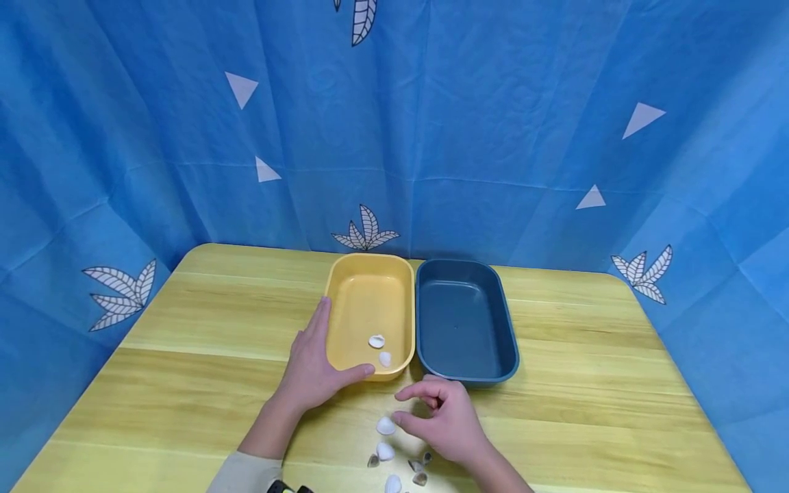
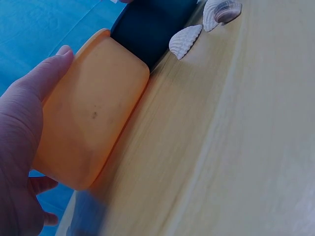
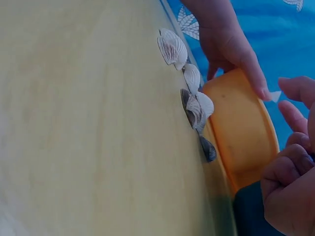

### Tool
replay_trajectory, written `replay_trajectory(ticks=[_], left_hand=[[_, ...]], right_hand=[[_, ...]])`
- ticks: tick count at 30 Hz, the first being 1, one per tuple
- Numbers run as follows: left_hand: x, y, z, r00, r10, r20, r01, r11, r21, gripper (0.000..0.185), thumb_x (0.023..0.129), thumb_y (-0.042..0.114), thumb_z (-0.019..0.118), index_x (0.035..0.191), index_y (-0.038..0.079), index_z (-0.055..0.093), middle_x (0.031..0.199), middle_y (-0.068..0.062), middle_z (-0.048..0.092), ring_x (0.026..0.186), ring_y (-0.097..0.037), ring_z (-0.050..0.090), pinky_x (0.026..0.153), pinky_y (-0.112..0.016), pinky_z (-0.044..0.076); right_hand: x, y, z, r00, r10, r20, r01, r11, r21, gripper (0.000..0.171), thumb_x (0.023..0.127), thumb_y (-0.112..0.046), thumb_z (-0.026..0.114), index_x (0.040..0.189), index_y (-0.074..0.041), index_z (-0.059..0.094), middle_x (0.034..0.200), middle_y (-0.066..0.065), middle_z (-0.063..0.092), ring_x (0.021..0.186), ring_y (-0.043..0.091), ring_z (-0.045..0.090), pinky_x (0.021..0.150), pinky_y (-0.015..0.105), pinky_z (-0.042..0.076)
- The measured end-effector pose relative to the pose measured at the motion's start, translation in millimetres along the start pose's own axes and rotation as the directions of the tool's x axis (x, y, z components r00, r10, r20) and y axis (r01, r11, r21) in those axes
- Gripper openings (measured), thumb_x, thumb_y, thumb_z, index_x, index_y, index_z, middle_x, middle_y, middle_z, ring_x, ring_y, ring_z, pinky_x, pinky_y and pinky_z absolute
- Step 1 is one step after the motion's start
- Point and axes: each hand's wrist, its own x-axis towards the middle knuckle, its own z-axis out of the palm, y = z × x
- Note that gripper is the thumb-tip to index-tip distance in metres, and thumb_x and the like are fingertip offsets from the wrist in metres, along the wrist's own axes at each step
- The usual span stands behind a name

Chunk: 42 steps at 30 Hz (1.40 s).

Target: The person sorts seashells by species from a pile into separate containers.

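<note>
Left hand (image 1: 311, 373) is bracing the yellow tray (image 1: 345, 294) lower centre, fingers straight; right hand (image 1: 446, 418), loosely curled and empty, is nearing a white shell (image 1: 385, 426), likely light, brittle, best pinched by its edges.

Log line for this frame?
left hand: steadies yellow tray | right hand: over shells, grip empty | two shells in tray | blue tray empty

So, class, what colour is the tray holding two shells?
Yellow tray, clearest in the head view.
</note>
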Motion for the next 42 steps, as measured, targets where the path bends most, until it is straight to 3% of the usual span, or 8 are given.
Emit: replay_trajectory(ticks=[12, 19, 34, 42], left_hand=[[0.7, 0.7, 0.6, 1.0, 0.003, -0.003, -0.003, 1.0, 0.014, 0.136, 0.065, 0.065, 0.085, 0.162, 0.016, 0.004, 0.166, -0.006, 0.009, 0.147, -0.037, 0.019, 0.113, -0.062, 0.017], [0.0, 0.9, 0.4, 1.0, -0.002, -0.004, 0.002, 1.0, 0.007, 0.136, 0.065, 0.065, 0.085, 0.162, 0.017, 0.003, 0.166, -0.002, 0.007, 0.147, -0.036, 0.018, 0.114, -0.061, 0.016], [0.2, -0.6, 1.6, 1.0, 0.004, -0.006, -0.004, 1.0, 0.004, 0.135, 0.065, 0.066, 0.084, 0.162, 0.016, 0.004, 0.166, -0.005, 0.009, 0.147, -0.035, 0.017, 0.113, -0.062, 0.017], [0.9, -0.4, 1.1, 1.0, -0.005, 0.0, 0.005, 1.0, 0.013, 0.135, 0.066, 0.065, 0.084, 0.162, 0.019, 0.002, 0.166, -0.002, 0.008, 0.146, -0.037, 0.019, 0.112, -0.063, 0.018]], right_hand=[[-0.8, 16.6, 2.3, 0.988, 0.12, 0.098, -0.114, 0.991, -0.069, 0.017, 0.075, -0.012, 0.088, 0.09, -0.013, 0.079, 0.06, 0.005, 0.037, 0.059, 0.004, 0.036, 0.054, 0.019, 0.034], [2.0, 20.9, 3.0, 0.972, 0.181, 0.147, -0.165, 0.98, -0.115, 0.02, 0.075, -0.011, 0.088, 0.092, -0.018, 0.079, 0.066, -0.003, 0.039, 0.063, 0.005, 0.039, 0.058, 0.02, 0.036], [2.2, 23.4, 5.4, 0.957, 0.199, 0.212, -0.153, 0.965, -0.214, 0.022, 0.075, -0.016, 0.088, 0.094, -0.023, 0.079, 0.065, -0.004, 0.045, 0.062, 0.004, 0.041, 0.057, 0.022, 0.036], [3.2, 23.6, 7.8, 0.958, 0.17, 0.232, -0.108, 0.96, -0.259, 0.024, 0.074, -0.016, 0.088, 0.095, -0.021, 0.08, 0.075, -0.011, 0.06, 0.067, 0.005, 0.048, 0.061, 0.024, 0.043]])
